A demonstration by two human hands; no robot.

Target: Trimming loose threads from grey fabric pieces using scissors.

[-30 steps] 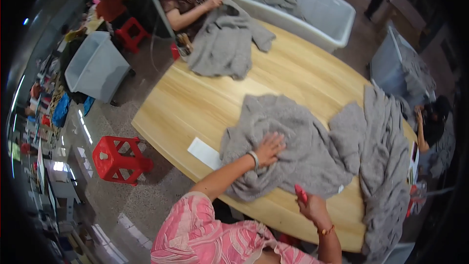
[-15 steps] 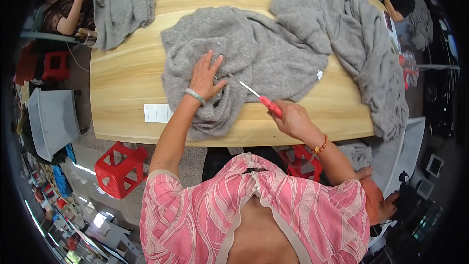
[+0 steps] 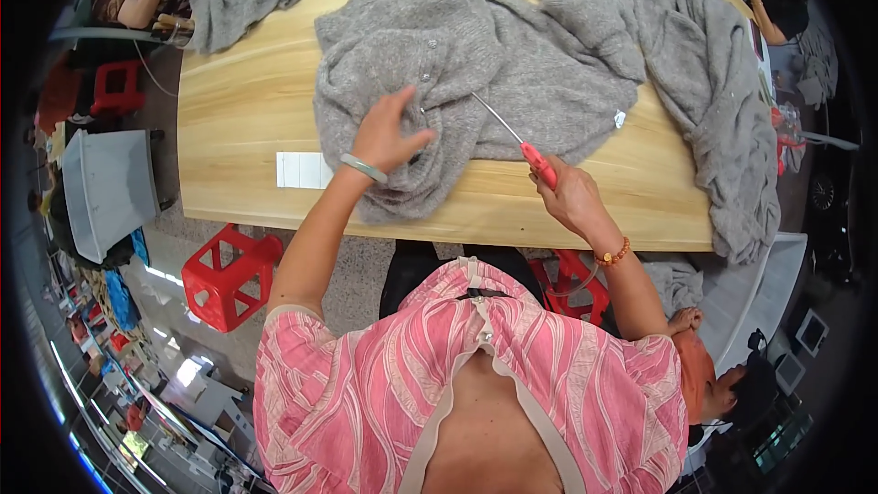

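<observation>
Head: left hand (image 3: 390,135) spread over garment (image 3: 480,50) (white card (image 3: 302,170) alongside), right hand (image 3: 574,198) clamping tool (image 3: 534,157).

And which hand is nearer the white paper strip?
Left: the left hand is just right of the white paper strip, over the grey garment. The right hand, holding the pink-handled tool, is farther right.

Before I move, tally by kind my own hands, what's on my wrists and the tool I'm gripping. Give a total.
Hands: 2
Pale bangle: 1
Orange beaded bracelet: 1
Pink-handled tool: 1
Total: 5
</observation>
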